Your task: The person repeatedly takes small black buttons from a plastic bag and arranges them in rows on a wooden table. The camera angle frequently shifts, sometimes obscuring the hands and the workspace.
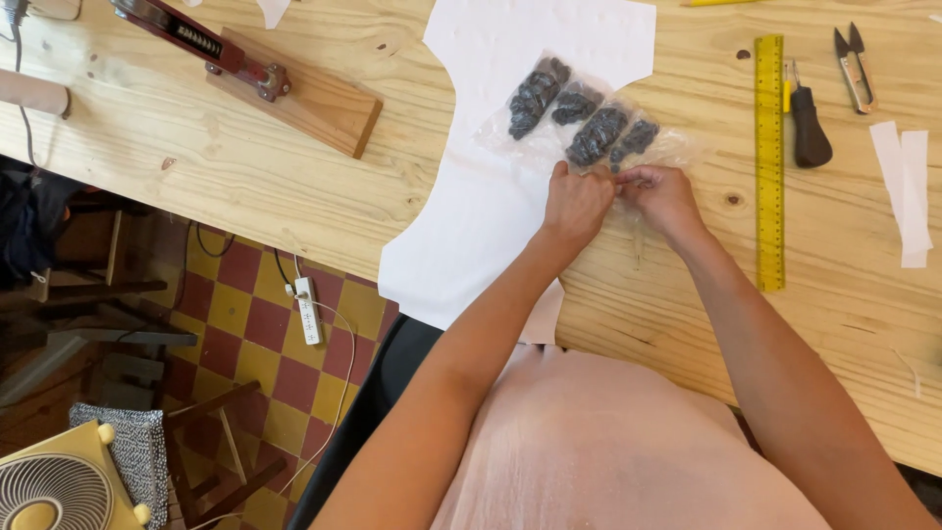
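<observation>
Now we are pinching the near edge of the clear plastic bag [589, 123] of dark pieces with both left hand [577, 204] and right hand [663, 196], fingers clenched on it over the white paper pattern [471, 226] on the table [196, 147]; pulling evenly should avoid spilling.

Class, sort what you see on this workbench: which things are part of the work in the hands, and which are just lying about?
In hand:
left hand
right hand
clear plastic bag of small dark pieces
white cut paper sheet beneath it

Lying about:
yellow ruler
black-handled tool
thread snips
white paper strips
wooden block
</observation>
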